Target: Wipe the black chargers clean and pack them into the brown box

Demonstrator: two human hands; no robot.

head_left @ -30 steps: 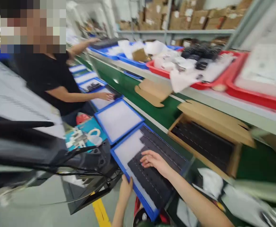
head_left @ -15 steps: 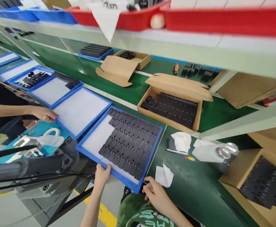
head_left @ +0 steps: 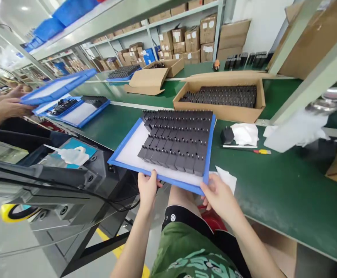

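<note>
A blue-rimmed tray (head_left: 122,151) with a white lining stands in front of me at the bench edge. Rows of black plug adapters (head_left: 177,144) with metal pins pointing up cover most of it, and a bare strip shows on its left. My left hand (head_left: 149,187) grips the tray's near rim, thumb on top and fingers underneath. At the near right corner my right hand (head_left: 218,193) also grips the rim, its fingers partly hidden below.
An open carton (head_left: 220,112) of black adapters stands behind the tray. Right of it lie a white cloth (head_left: 245,134), a cable, and a plastic bottle (head_left: 295,129). At left, a co-worker's hands (head_left: 9,106) hold another blue tray (head_left: 58,88). A grey machine arm (head_left: 70,193) stands at lower left.
My view has tilted up. My right hand has closed on the tray's corner. The co-worker has lifted the white-lined tray that lay beside mine and moved it left.
</note>
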